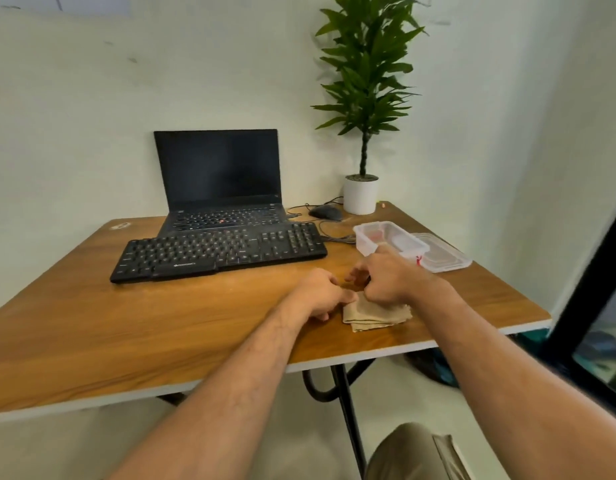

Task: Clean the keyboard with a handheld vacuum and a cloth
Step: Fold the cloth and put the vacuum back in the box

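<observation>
Step in hand, as I judge it: taking up the cloth (376, 315). It lies folded on the surface (161, 323), at 4 o'clock from the keyboard (218, 251). My right hand (391, 280) rests curled on it; whether it grips, I cannot tell. My left hand (322, 294) is loosely curled, touching its 9 o'clock edge. Next: lift cloth to keys. No vacuum visible.

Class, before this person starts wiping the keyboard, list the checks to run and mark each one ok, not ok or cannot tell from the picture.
1. Folded beige cloth within reach on the wooden table: ok.
2. Right hand on the cloth: ok, it rests on top; actual grip cannot tell.
3. Left hand free: cannot tell, fingers curled at the cloth's edge.
4. Black external keyboard unobstructed: ok.
5. Handheld vacuum present: not ok, none in view.
6. Clear plastic container apart from the keyboard: ok, beside it on the right.
</observation>
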